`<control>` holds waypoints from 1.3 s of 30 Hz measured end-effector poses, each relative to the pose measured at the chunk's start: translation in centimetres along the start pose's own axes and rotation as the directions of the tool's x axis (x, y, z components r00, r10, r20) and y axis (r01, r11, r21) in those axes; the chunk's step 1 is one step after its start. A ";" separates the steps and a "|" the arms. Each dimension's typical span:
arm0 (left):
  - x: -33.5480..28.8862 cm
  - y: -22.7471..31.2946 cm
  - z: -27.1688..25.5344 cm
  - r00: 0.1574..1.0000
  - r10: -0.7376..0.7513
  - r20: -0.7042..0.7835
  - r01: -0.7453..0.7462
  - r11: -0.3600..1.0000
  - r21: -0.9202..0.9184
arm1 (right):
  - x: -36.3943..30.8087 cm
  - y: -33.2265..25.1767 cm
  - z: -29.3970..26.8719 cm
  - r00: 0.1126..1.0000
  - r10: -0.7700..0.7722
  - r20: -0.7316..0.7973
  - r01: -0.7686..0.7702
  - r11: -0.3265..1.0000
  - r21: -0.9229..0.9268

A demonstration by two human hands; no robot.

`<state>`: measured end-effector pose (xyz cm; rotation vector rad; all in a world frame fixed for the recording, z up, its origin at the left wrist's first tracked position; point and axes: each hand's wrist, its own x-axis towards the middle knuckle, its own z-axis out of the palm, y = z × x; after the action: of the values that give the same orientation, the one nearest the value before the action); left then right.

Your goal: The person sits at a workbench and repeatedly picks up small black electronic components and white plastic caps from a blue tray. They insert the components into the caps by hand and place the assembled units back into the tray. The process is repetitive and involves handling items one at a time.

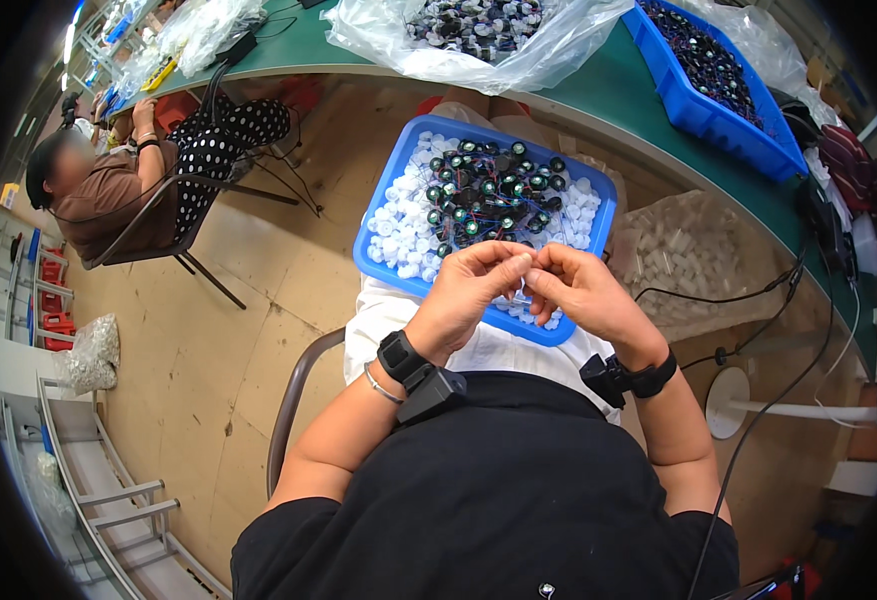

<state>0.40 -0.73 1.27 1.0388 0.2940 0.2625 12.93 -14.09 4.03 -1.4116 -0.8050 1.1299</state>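
A shallow blue tray (pixel 609 205) rests at my lap, holding many small white plastic caps (pixel 398 222). Heaped over the caps are small round black parts (pixel 483 190) with green-and-white faces and thin wires. Above the tray's near edge, my left hand (pixel 473 290) and my right hand (pixel 586 292) meet with fingertips pinched together. A small whitish piece (pixel 520 290) shows between them, partly covered by the fingers; its exact kind is too small to tell. Each wrist wears a black strapped device.
On the green table (pixel 583 85) ahead lie a clear plastic bag (pixel 378 45) of small parts and a blue bin (pixel 673 95) of wired parts. A sack of white pieces (pixel 683 255) stands right, near hanging cables. A seated person (pixel 123 190) works at left.
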 end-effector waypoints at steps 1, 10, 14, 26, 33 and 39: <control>0.0 0.1 -0.1 1.000 -0.009 -0.001 0.009 0.999 -0.033 | -0.1 -0.2 0.1 1.000 -0.017 -0.024 0.015 0.998 -0.060; -0.1 1.0 -0.3 0.998 -0.041 -0.043 0.032 0.979 -0.203 | 0.1 0.5 0.5 0.921 -0.345 -0.180 0.272 0.901 -0.338; -0.1 0.7 -0.6 0.998 -0.058 -0.017 0.052 0.971 -0.235 | -0.4 -0.7 0.8 0.892 -0.397 -0.216 0.239 0.820 -0.519; 0.0 0.1 -0.7 0.996 -0.081 -0.019 0.066 0.908 -0.413 | -0.5 -0.7 1.6 0.768 -0.615 -0.178 0.328 0.617 -0.715; 0.0 -0.1 -0.8 0.997 -0.077 -0.020 0.062 0.911 -0.407 | -0.4 -0.3 1.5 0.787 -0.584 -0.198 0.284 0.629 -0.724; 0.0 -0.3 -1.0 0.997 -0.075 -0.024 0.059 0.915 -0.399 | -0.4 -0.2 1.3 0.802 -0.563 -0.198 0.267 0.635 -0.725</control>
<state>0.09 -0.11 0.51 0.6186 0.2958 0.2675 11.61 -13.98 4.40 -1.8244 -1.2224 0.1121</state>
